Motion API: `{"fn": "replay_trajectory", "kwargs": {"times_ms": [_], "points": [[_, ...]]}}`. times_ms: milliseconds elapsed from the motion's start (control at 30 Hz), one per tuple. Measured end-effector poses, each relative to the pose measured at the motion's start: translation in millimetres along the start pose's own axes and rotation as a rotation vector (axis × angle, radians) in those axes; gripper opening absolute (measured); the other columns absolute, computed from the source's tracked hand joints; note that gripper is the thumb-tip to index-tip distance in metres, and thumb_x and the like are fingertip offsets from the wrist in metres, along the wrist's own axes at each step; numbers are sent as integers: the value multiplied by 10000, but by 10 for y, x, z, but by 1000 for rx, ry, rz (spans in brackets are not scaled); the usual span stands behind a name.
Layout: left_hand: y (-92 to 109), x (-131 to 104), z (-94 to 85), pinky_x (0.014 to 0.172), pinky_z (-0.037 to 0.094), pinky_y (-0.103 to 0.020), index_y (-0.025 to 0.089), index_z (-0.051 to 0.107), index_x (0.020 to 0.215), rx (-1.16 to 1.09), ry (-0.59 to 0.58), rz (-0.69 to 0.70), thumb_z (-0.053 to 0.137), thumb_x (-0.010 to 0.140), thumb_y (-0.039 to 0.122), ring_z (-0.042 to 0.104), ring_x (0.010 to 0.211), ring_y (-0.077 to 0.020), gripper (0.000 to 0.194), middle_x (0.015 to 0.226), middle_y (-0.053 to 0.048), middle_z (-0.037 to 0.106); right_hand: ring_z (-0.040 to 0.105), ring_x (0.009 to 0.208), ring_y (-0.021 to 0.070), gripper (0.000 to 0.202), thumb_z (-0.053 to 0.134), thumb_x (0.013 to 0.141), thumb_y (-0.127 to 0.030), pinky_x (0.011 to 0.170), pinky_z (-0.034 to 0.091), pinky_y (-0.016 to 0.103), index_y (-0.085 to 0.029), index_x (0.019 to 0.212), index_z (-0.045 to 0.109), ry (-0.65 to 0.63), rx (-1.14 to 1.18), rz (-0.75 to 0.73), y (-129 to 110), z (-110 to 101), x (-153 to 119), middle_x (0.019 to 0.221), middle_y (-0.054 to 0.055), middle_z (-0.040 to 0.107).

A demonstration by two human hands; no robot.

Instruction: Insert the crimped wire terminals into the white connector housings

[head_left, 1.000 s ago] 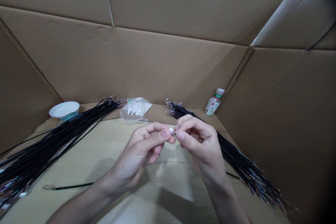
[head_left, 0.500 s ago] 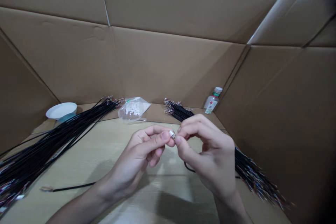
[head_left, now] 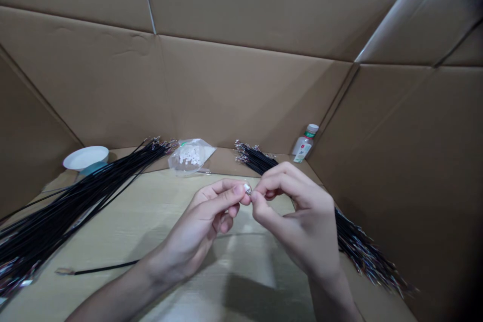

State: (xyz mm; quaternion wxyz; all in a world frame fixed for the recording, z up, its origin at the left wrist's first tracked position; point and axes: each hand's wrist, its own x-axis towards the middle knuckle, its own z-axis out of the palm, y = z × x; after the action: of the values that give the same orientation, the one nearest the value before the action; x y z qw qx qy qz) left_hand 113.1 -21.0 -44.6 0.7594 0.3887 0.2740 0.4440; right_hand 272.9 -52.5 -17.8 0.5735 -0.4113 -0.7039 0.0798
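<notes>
Between thumb and index finger, my left hand (head_left: 211, 219) pinches a small white connector housing (head_left: 247, 188) above the middle of the table. My right hand (head_left: 298, 211) is closed close beside it, its thumb and fingertip pinching thin wires (head_left: 249, 192) at the connector's edge. How far the wires sit inside the housing is too small to tell. A black cable (head_left: 107, 267) with a bare-wire end lies on the table and passes behind my left forearm.
Black cable bundles lie at the left (head_left: 86, 196) and right (head_left: 362, 246). A clear bag of white connectors (head_left: 190, 156), a white bowl (head_left: 86, 157) and a bottle (head_left: 305, 144) stand at the back. Cardboard walls (head_left: 241, 90) enclose the table.
My right fingers have shifted slightly left at the connector, and my left fingers have curled a little differently. The black cable loop below my right hand no longer shows. The view has shifted slightly.
</notes>
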Motion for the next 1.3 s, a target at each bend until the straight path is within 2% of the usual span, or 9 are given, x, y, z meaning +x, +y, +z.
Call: {"fn": "replay_trajectory", "kwargs": {"times_ms": [300, 433, 533, 733, 900, 1000, 1100, 1200, 1300], "points": [[8, 15, 3, 483, 422, -103, 158, 775, 827, -37, -5, -43, 893, 813, 318, 475, 610, -48, 199, 774, 21, 623, 590, 724, 123, 154, 689, 857, -47, 636, 462, 278, -171, 767, 676, -83, -59, -56, 54, -57, 3, 782, -10, 630], [15, 7, 5, 490, 426, -105, 165, 788, 844, -83, 24, -94, 948, 736, 307, 504, 628, -48, 240, 783, 23, 637, 578, 715, 113, 159, 692, 862, -48, 622, 451, 272, -174, 765, 685, -90, -59, 2, 52, -53, -11, 778, -21, 622], [3, 13, -3, 492, 430, -106, 165, 789, 868, -68, 34, -83, 928, 767, 316, 490, 609, -44, 228, 777, 26, 631, 570, 716, 106, 162, 704, 847, -37, 626, 457, 259, -179, 771, 690, -78, -46, 42, 50, -30, -18, 780, -32, 614], [-56, 41, -23, 494, 431, -97, 161, 775, 834, 77, 31, 147, 841, 877, 334, 461, 561, -35, 190, 733, 29, 634, 585, 770, 103, 160, 672, 914, -47, 677, 487, 239, -174, 815, 666, -51, -38, 1, 61, 21, -37, 829, -22, 624], [-62, 41, -19, 484, 436, -93, 168, 773, 834, 142, 86, 344, 852, 868, 344, 459, 528, -30, 196, 704, 35, 654, 603, 848, 131, 110, 657, 963, -78, 760, 513, 273, -168, 901, 658, -37, -201, -203, 121, 60, -31, 906, 9, 649], [-15, 9, 12, 471, 427, -86, 155, 755, 826, 64, 98, 288, 872, 844, 348, 470, 537, -28, 227, 711, 33, 657, 627, 883, 135, 107, 673, 963, -72, 795, 540, 277, -178, 970, 680, 8, -173, -305, 184, 132, -28, 952, 15, 671], [51, -25, 47, 469, 429, -86, 131, 714, 806, -78, 87, 196, 885, 830, 362, 444, 539, -22, 288, 722, 32, 642, 662, 934, 148, 170, 678, 944, -57, 836, 578, 293, -182, 1058, 688, 129, -39, -272, 251, 264, -62, 1002, 31, 686], [111, -43, 67, 436, 407, -91, 135, 643, 750, -223, 112, 152, 923, 781, 321, 346, 486, -19, 338, 609, 78, 533, 695, 968, 173, 362, 719, 907, -88, 843, 622, 320, -185, 1249, 650, 148, 78, -197, 313, 415, -128, 1087, 54, 712], [144, -43, 69, 389, 362, -93, 148, 603, 737, -294, 130, 119, 952, 734, 277, 261, 451, -21, 373, 532, 113, 433, 735, 900, 159, 477, 744, 891, -57, 779, 655, 287, -223, 1328, 644, 189, 89, -231, 366, 529, -187, 1052, 30, 762]]}}
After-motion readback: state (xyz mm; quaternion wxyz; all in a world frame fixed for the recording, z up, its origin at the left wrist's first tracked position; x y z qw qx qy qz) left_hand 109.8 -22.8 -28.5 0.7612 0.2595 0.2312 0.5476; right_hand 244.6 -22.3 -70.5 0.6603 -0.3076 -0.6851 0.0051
